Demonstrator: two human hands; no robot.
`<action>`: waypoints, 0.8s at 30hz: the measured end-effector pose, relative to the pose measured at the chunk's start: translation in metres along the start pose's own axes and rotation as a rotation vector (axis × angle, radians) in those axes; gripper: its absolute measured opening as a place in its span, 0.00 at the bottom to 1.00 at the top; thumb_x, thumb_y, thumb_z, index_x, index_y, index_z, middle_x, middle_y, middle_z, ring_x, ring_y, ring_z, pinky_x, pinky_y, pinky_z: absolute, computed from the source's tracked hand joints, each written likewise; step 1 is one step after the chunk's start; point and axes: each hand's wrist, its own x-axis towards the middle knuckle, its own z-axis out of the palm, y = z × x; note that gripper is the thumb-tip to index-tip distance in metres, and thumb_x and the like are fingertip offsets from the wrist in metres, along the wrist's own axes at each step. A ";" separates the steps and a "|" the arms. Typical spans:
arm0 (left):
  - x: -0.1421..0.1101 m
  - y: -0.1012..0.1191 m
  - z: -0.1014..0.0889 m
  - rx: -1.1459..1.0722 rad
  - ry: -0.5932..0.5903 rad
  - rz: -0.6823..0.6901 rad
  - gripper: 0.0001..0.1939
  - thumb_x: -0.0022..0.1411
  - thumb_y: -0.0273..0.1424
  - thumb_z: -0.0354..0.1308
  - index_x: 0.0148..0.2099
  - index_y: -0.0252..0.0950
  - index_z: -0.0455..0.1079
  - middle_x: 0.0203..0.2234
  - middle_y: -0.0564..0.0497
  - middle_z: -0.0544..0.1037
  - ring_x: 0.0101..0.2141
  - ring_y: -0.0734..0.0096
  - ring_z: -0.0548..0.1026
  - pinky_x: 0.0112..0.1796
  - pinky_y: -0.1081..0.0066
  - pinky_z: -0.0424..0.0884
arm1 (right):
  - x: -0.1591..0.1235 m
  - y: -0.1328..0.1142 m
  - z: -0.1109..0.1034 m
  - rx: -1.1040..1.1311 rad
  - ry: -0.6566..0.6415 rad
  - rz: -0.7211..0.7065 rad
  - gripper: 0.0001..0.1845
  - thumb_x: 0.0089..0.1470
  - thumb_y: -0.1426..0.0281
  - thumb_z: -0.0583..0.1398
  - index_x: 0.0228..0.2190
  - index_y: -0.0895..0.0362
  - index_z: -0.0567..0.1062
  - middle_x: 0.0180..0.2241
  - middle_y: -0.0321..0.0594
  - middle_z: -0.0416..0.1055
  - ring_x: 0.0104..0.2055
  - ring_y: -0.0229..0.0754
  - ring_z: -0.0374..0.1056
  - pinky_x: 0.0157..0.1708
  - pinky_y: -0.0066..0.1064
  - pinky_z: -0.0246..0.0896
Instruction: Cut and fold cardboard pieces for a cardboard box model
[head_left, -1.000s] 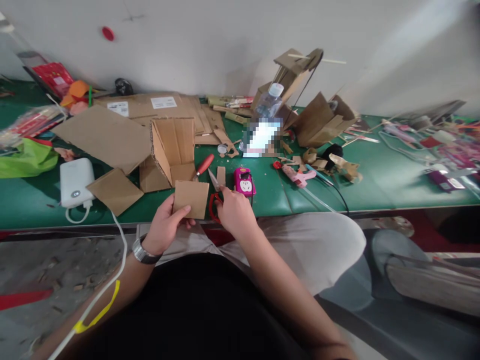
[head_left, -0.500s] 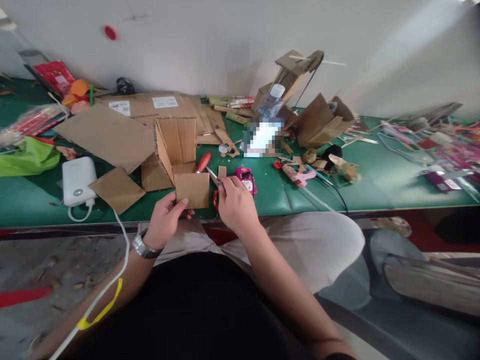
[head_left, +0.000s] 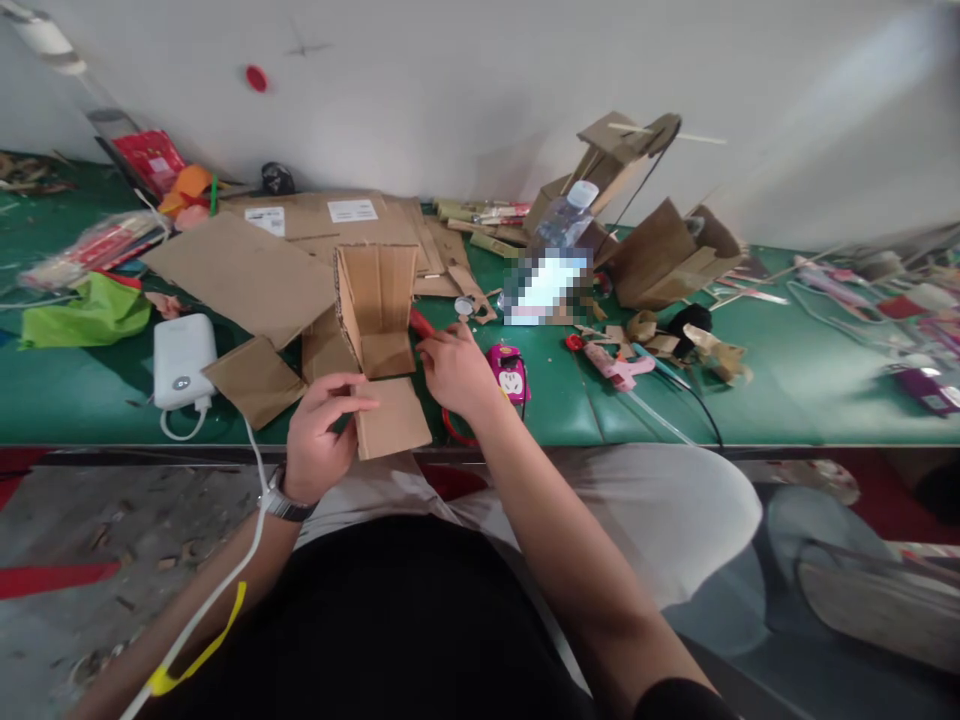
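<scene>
A small cardboard square (head_left: 396, 418) is held by the left hand (head_left: 322, 440), whose fingers are partly bent, nearly closed on the left edge, with one finger laid across its upper left corner. The square is held out to the right of that hand, above the front edge of the green tabletop (head_left: 795, 385). A metal-banded wristwatch (head_left: 289, 505) is worn just behind the left hand.

The right hand (head_left: 459, 372) is placed beyond the square's right side, with its fingers curled at a red tool handle (head_left: 422, 323). The handle is partly covered by the fingers, so whether it is gripped cannot be told. Below the right hand, a red scissor handle (head_left: 452, 430) is partly hidden by the forearm. A magenta power socket (head_left: 511, 382) is seen just right of the right hand, and a pink glue gun (head_left: 619, 368) is set farther right.

Just ahead of the left hand, a folded cardboard structure (head_left: 386, 290) is stood with its walls upright. To the left of that hand, a loose cardboard piece (head_left: 255, 382) is laid flat, near a white power bank (head_left: 182, 360) with a cable plugged in.
</scene>
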 end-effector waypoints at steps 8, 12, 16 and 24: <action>0.006 -0.010 0.006 0.004 0.069 -0.013 0.10 0.64 0.23 0.63 0.44 0.41 0.80 0.49 0.47 0.77 0.49 0.62 0.79 0.50 0.59 0.79 | -0.047 -0.032 -0.027 0.367 -0.102 -0.384 0.45 0.53 0.56 0.76 0.66 0.51 0.69 0.63 0.51 0.71 0.67 0.58 0.65 0.68 0.55 0.59; 0.007 -0.011 0.007 0.082 0.089 -0.028 0.14 0.62 0.21 0.62 0.47 0.40 0.81 0.46 0.47 0.78 0.47 0.61 0.80 0.50 0.59 0.78 | -0.039 -0.027 -0.016 0.288 -0.044 -0.336 0.26 0.58 0.77 0.67 0.57 0.53 0.78 0.55 0.49 0.76 0.58 0.55 0.70 0.61 0.54 0.66; 0.007 -0.012 0.007 0.176 0.110 -0.057 0.14 0.63 0.22 0.61 0.48 0.39 0.81 0.41 0.47 0.79 0.41 0.63 0.79 0.47 0.63 0.78 | -0.031 -0.013 -0.012 0.220 0.116 -0.403 0.27 0.57 0.86 0.58 0.51 0.51 0.84 0.50 0.46 0.76 0.54 0.51 0.70 0.57 0.51 0.68; 0.015 -0.031 0.012 0.372 -0.048 -0.229 0.41 0.62 0.40 0.70 0.70 0.31 0.58 0.61 0.28 0.71 0.62 0.38 0.72 0.60 0.46 0.72 | -0.012 0.009 0.019 0.058 0.115 -0.174 0.26 0.62 0.83 0.55 0.48 0.53 0.87 0.42 0.45 0.71 0.48 0.49 0.70 0.51 0.44 0.73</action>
